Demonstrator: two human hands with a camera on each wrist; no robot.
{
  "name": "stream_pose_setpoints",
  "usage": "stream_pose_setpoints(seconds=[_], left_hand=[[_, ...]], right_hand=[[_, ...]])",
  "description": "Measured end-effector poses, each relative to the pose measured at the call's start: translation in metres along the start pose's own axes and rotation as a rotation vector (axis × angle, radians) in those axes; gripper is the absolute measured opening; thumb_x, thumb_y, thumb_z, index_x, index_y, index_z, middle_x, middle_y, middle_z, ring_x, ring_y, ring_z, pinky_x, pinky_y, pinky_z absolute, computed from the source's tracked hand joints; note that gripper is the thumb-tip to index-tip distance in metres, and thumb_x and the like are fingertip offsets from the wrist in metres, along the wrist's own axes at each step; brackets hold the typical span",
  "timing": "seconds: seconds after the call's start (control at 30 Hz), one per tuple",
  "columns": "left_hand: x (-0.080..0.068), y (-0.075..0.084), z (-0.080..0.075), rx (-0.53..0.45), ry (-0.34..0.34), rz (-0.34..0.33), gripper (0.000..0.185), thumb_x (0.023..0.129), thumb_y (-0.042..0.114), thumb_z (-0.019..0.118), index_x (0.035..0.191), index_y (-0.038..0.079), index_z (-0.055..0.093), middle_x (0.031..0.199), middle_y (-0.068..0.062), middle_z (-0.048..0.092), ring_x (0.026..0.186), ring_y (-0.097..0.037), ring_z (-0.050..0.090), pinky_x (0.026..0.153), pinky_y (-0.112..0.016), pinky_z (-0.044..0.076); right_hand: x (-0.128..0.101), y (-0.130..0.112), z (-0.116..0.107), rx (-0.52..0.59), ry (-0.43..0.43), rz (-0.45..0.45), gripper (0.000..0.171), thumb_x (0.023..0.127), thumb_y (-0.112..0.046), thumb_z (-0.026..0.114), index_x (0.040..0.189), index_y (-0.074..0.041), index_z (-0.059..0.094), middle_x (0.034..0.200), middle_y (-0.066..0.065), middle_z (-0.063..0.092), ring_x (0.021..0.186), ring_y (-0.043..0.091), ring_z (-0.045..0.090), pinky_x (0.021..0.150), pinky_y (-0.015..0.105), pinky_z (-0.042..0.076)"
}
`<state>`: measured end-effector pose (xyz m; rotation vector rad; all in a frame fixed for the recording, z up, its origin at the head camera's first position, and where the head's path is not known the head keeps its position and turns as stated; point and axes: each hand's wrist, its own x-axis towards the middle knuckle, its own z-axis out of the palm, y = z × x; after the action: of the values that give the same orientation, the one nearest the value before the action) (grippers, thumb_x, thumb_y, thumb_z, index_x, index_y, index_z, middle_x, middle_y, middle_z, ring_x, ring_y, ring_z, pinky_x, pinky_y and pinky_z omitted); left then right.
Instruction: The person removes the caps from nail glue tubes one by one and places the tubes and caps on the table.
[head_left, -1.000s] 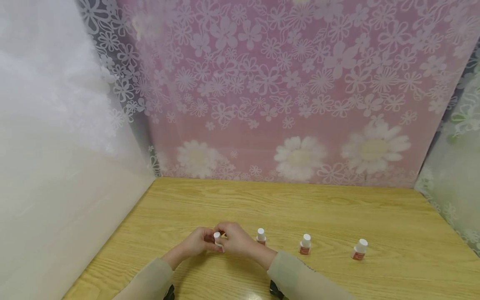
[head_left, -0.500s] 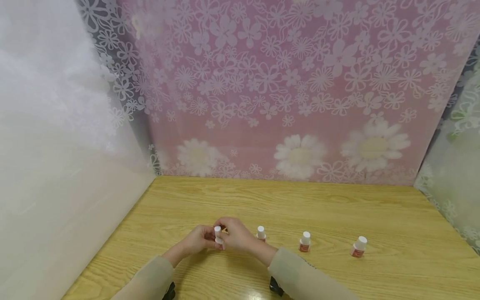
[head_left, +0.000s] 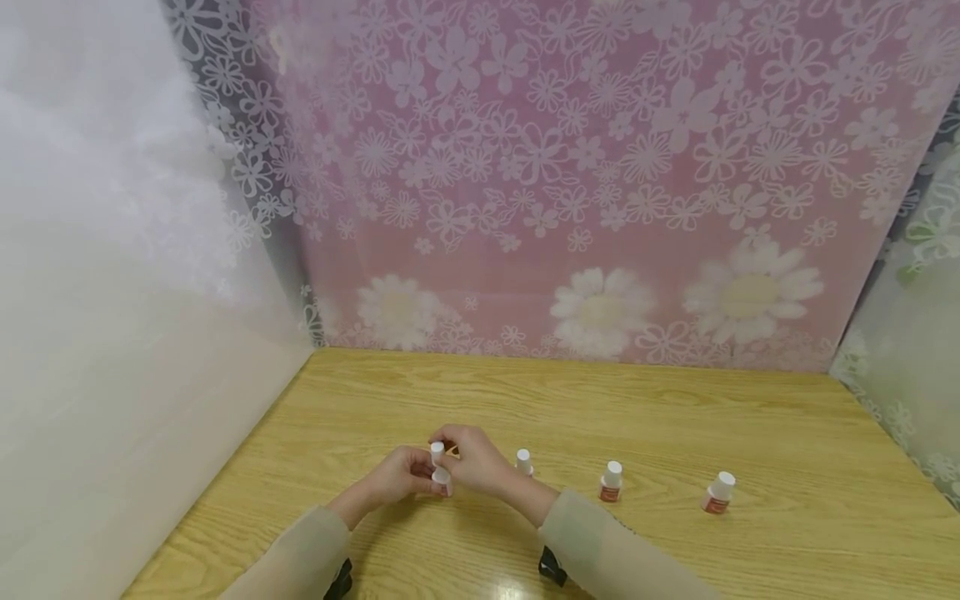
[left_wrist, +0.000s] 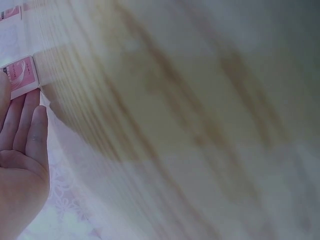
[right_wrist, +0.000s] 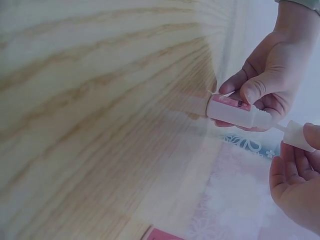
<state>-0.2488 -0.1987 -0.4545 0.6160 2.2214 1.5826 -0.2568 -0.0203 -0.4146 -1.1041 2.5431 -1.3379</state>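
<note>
Left hand [head_left: 401, 477] gripping small white red-labelled plastic bottle [right_wrist: 234, 111] just above light wooden table [head_left: 675, 433]. Right hand [head_left: 472, 462] pinching white cap [right_wrist: 299, 136], seemingly lifting off nozzle. Three capped bottles [head_left: 611, 482] waiting, untouched, rightward.

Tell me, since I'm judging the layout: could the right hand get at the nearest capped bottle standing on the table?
Probably yes. The nearest capped bottle stands upright just beside the right hand, with bare wooden table around it. But that hand pinches the white cap just pulled off the bottle in the left hand, so it is occupied.
</note>
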Motion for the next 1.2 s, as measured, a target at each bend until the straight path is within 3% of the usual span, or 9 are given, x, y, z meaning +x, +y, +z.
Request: stream_pose_setpoints(seconds=[0.4,0.63,1.2], left_hand=[[-0.0014,0.0055,-0.0003,-0.018,-0.009,-0.013,0.019,0.081,0.001,0.061,0.097,-0.008,0.06,0.089,-0.018,0.063,0.082,-0.026,0.062,0.073,-0.034,0.049],[-0.0016,0.0057,-0.0003,-0.031,-0.01,-0.012,0.02,0.08,0.001,0.062,0.099,-0.007,0.06,0.089,-0.018,0.063,0.083,-0.027,0.062,0.073,-0.035,0.049],[-0.0007,0.0022,-0.0005,-0.043,-0.018,-0.011,0.021,0.081,0.0,0.06,0.101,-0.007,0.059,0.09,-0.018,0.063,0.083,-0.028,0.061,0.073,-0.035,0.049]], right_hand=[[-0.0009,-0.0037,-0.0036,0.009,-0.001,-0.013,0.016,0.086,-0.003,0.057,0.101,-0.004,0.059,0.099,0.01,0.06,0.088,0.014,0.055,0.074,0.024,0.045],[-0.0005,-0.0028,-0.0025,0.001,-0.001,-0.009,0.015,0.085,-0.003,0.058,0.1,-0.003,0.06,0.096,0.003,0.059,0.087,0.013,0.055,0.073,0.023,0.045],[-0.0016,-0.0021,-0.0017,0.013,-0.005,-0.002,0.016,0.085,-0.003,0.058,0.101,-0.003,0.06,0.097,0.003,0.059,0.088,0.013,0.055,0.074,0.024,0.045]])
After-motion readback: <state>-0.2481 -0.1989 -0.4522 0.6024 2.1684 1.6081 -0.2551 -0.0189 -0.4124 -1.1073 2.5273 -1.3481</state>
